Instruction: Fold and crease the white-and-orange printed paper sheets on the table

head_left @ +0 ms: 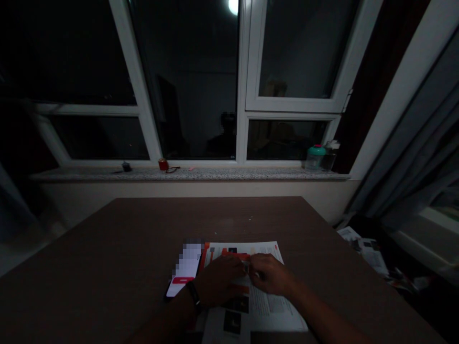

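Note:
A printed booklet [281, 315] with orange and dark pictures lies on the brown table in front of me. Over its left half is my left hand [222, 279], a dark band on its wrist, fingers bent and held together. My right hand [270, 273] rests on the booklet's right side, its fingers curled into a pinch. The fingertips of both hands meet near a red strip [236, 256]; dim light hides what they grip, and I cannot tell whether the strip is loose or printed. Left of the booklet lies a lit phone [181, 286], close to my left hand.
Beyond the brown table [143, 224] runs a speckled windowsill [215, 175] below dark windows. On it stand a small red object [163, 164], a teal-lidded container [315, 157] and a clear bottle [330, 155]. Papers [369, 251] lie to the right, below a grey curtain [405, 143].

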A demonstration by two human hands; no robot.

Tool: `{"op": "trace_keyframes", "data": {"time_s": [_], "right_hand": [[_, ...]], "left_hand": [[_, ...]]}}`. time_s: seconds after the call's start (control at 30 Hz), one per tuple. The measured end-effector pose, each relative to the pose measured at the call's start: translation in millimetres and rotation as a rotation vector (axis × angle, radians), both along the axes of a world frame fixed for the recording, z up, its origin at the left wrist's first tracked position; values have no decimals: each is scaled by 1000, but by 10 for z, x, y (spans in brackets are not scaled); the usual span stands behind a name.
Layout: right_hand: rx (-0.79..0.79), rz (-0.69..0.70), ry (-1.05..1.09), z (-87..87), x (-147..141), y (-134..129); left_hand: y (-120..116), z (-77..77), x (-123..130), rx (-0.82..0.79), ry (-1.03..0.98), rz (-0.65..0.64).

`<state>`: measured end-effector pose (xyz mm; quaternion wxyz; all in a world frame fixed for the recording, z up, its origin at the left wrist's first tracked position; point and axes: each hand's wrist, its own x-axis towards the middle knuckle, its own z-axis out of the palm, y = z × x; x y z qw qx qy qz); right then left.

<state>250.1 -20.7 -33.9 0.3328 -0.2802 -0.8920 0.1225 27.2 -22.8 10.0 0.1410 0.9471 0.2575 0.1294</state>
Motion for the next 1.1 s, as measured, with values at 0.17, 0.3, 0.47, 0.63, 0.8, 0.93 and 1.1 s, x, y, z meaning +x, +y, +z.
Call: {"op": "trace_keyframes", "data": {"time_s": [0.17,0.3,0.47,0.63,0.8,0.93,1.1], "right_hand": [[-5,1,15,-92,3,60],[5,-106,-19,-134,6,172],[2,-253,-43,-110,8,247],[-26,-358,-9,-90,10,210],[-64,-353,56,-51,15,154],[-82,-291,83,-25,22,126],[-118,-155,62,-30,7,101]], "left_hand": [[32,-63,-31,4,-39,-29],[48,-97,-39,13,-23,-27],[29,-57,-30,2,-21,-10],[14,-32,-30,-4,-6,6],[25,-75,-48,4,32,33],[31,-124,-81,-23,47,77],[27,-127,-92,-56,79,105]]}}
